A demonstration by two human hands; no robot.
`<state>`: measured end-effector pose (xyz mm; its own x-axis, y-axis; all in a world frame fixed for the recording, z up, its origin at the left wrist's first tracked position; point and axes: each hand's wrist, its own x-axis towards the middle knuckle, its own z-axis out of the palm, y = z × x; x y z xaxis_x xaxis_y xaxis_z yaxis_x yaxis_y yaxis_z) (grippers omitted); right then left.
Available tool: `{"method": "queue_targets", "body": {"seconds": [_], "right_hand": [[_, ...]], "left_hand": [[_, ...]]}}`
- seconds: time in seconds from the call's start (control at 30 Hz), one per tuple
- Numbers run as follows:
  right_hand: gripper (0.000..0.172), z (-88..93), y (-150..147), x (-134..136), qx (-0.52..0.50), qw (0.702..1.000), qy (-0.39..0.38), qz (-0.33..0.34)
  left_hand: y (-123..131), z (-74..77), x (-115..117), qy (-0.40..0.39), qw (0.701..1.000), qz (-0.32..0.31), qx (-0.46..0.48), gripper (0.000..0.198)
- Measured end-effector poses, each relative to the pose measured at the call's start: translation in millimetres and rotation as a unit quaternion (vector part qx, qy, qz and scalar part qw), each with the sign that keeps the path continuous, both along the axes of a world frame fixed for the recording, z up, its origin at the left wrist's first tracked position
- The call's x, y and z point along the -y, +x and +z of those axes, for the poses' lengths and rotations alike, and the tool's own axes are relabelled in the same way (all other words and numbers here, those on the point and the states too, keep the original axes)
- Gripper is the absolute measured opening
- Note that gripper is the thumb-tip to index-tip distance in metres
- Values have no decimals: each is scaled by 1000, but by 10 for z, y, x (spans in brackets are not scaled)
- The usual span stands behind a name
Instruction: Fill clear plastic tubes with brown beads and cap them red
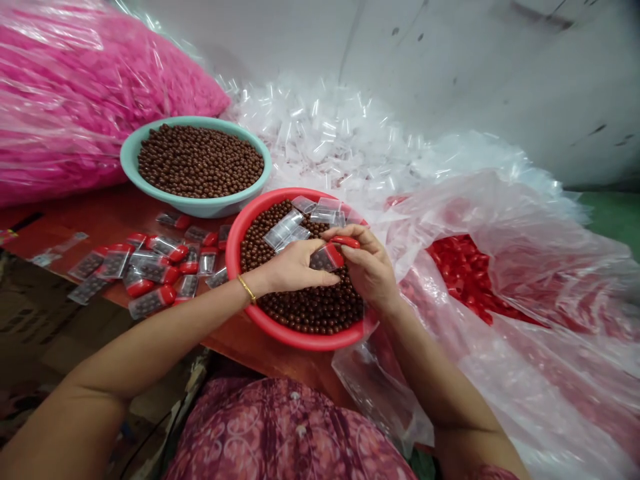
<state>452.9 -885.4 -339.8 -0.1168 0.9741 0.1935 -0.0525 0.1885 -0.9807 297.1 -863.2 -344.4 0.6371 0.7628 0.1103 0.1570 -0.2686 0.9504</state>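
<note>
Over a red basin (pixel 235 293) of brown balls (pixel 310 317), my left hand (pixel 295 268) is closed around a small clear plastic container (pixel 325 259) filled with brown balls, its end towards the right being red. My right hand (pixel 373 270) pinches a red plastic cap (pixel 346 241) between thumb and fingers, right beside that container. Several clear plastic containers (pixel 284 229) lie on the balls at the far side of the basin, partly behind my hands.
Filled containers with red caps (pixel 150 267) lie piled on the red table (pixel 235 333) at left. Behind them stands a light-blue basin (pixel 131 160) of brown balls. A bag of pink pieces (pixel 100 93), a heap of clear containers (pixel 325 127) and an open bag of red caps (pixel 463 273) surround the basins.
</note>
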Motion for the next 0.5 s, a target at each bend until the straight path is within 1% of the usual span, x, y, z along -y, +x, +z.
{"method": "queue_targets", "body": {"seconds": [0.03,0.07,0.1,0.17,0.23,0.27,0.33,0.4,0.5], "right_hand": [[18,-5,44,18,55,997,41,-22],[20,-5,88,38,125,988,89,-35],[25,1,128,57,201,969,139,-39],[39,23,182,94,339,912,226,-30],[58,33,186,130,430,860,275,-22],[67,23,168,147,458,842,283,-29],[77,-32,104,174,486,822,291,-60],[77,-119,33,183,484,812,309,-108],[70,-244,-31,142,470,786,367,-161]], "left_hand": [[-10,-2,-3,-26,1000,-5,11,25],[-17,-3,-3,-52,998,-12,18,27],[-21,-3,-1,-77,997,-16,24,29],[-21,-1,6,-117,992,-25,30,29],[-10,-2,8,-122,992,-28,27,26],[-2,-6,7,-109,993,-25,24,25],[18,-23,-2,-67,998,-9,17,24],[39,-52,-14,-28,999,11,13,21],[55,-101,-32,-5,1000,18,18,24]]}}
